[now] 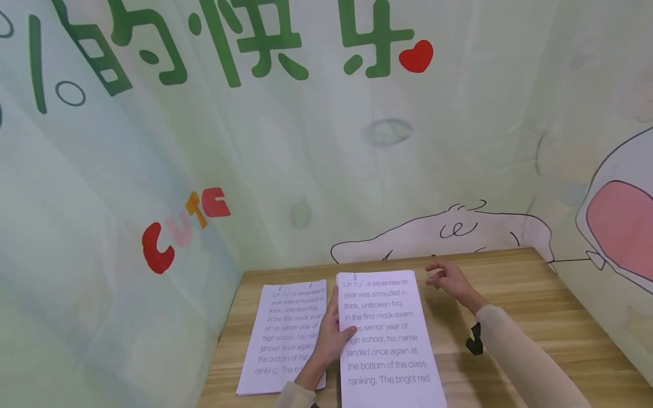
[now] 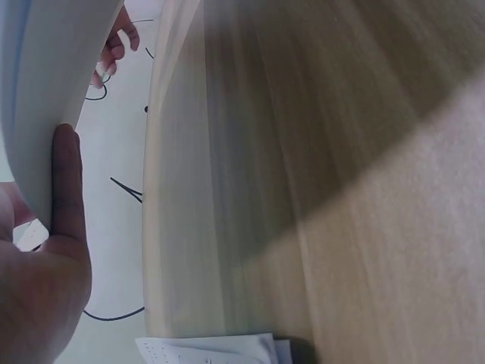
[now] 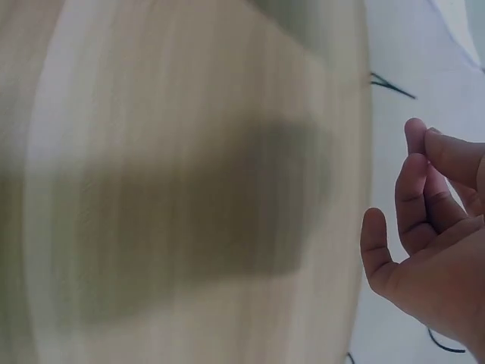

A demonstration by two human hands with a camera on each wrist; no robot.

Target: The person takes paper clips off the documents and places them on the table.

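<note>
My left hand (image 1: 336, 334) grips the left edge of a stack of printed paper (image 1: 385, 340), thumb on the front and fingers behind. A paper clip (image 1: 355, 276) sits on its top edge. In the left wrist view the stack (image 2: 57, 68) is lifted above the table, with a finger (image 2: 68, 182) flat along its back. My right hand (image 1: 451, 280) is raised right of the stack's top, apart from it. Its thumb and index fingertips meet, pinching a small, thin, greenish paper clip (image 1: 428, 277). The right wrist view shows the same hand (image 3: 432, 235), the clip hidden there.
A second clipped stack of printed paper (image 1: 285, 340) lies on the wooden table (image 1: 510, 294) at the left, partly covered by my left arm. Behind the table hangs a printed cloth (image 1: 316, 170) with green lettering, and it also closes off both sides.
</note>
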